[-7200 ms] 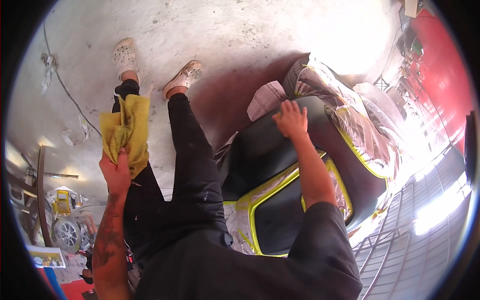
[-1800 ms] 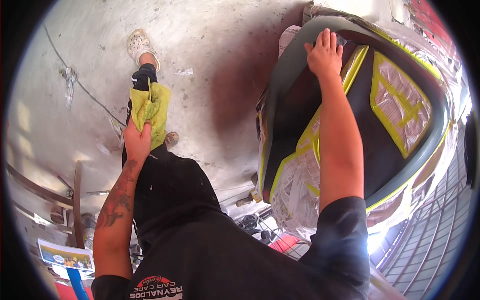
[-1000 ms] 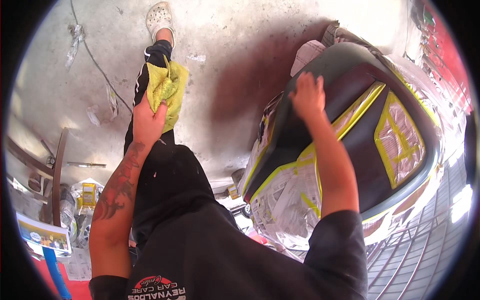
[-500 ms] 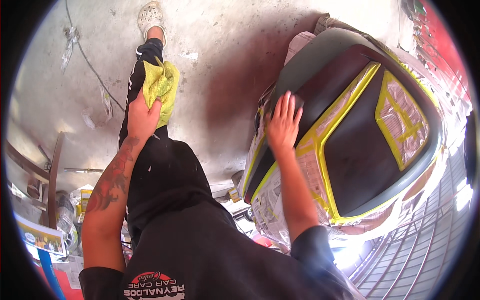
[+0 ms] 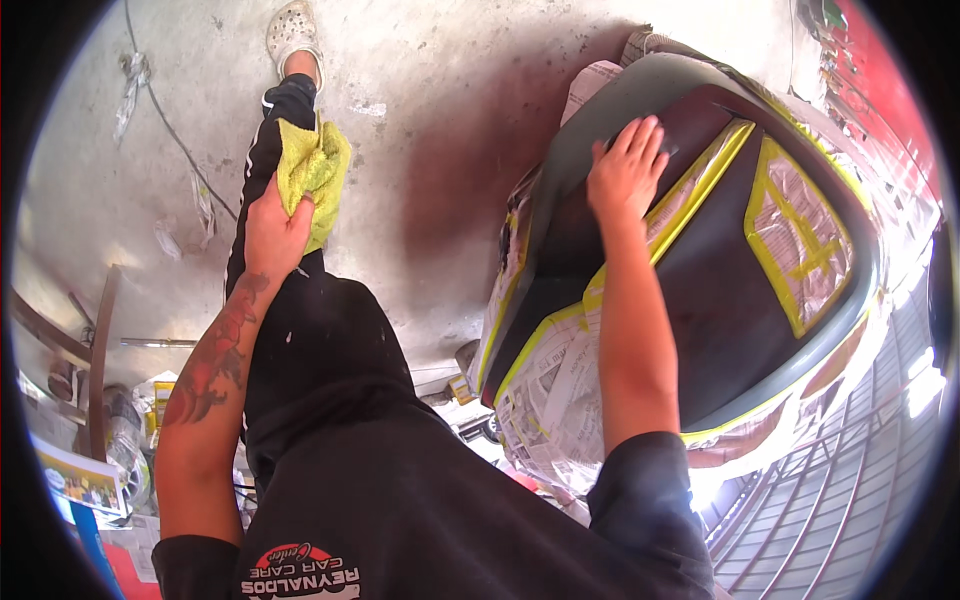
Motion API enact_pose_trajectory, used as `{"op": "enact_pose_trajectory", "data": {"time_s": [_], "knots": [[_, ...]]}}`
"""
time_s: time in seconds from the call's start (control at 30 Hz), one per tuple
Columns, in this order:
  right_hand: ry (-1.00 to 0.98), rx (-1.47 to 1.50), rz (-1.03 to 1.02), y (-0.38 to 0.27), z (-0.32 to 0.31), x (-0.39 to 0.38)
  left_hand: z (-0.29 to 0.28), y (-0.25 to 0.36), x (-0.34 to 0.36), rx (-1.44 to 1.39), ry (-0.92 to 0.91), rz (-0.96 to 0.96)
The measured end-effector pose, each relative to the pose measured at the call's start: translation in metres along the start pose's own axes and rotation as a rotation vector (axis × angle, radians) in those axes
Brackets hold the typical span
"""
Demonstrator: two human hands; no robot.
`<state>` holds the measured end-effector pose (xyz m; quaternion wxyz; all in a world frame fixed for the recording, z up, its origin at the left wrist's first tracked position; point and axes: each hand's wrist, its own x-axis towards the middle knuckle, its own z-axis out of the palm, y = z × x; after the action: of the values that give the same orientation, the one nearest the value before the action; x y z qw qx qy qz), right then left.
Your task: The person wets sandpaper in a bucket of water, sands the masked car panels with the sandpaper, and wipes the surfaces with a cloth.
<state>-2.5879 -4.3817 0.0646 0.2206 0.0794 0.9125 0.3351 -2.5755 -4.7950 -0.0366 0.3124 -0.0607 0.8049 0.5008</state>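
Note:
My left hand (image 5: 283, 220) grips a crumpled yellow-green cloth (image 5: 313, 180) in front of my black-trousered leg. My right hand (image 5: 625, 170) lies with straightened fingers over a small dark pad (image 5: 668, 146), mostly hidden beneath it, on the grey-to-dark panel (image 5: 710, 320) of a large curved vehicle part. Yellow-green tape (image 5: 700, 180) edges a long strip and an angular inset (image 5: 800, 240) on the panel. Printed paper masking (image 5: 545, 380) wraps the part's lower and outer sides.
Concrete floor (image 5: 160, 150) carries a cord and scraps. Left are brown bars (image 5: 100, 360), a picture board (image 5: 80, 475) and clutter. A metal grille (image 5: 830, 450) lines the lower right, a red surface (image 5: 885, 90) the upper right. My left shoe (image 5: 295, 35) shows above.
In the last half second my right hand has slid up and right along the panel, after moving down from higher up earlier. My left hand still holds the cloth.

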Motion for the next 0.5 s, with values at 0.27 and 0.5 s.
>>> {"op": "enact_pose_trajectory", "data": {"time_s": [0.27, 0.5], "knots": [[-0.449, -0.121, -0.714, -0.029, 0.028, -0.12, -0.008, 0.022, 0.016, -0.046, 0.024, -0.034], [-0.385, -0.167, -0.487, -0.012, 0.021, 0.075, -0.028, 0.049, 0.043, 0.005, -0.014, -0.093]]}}
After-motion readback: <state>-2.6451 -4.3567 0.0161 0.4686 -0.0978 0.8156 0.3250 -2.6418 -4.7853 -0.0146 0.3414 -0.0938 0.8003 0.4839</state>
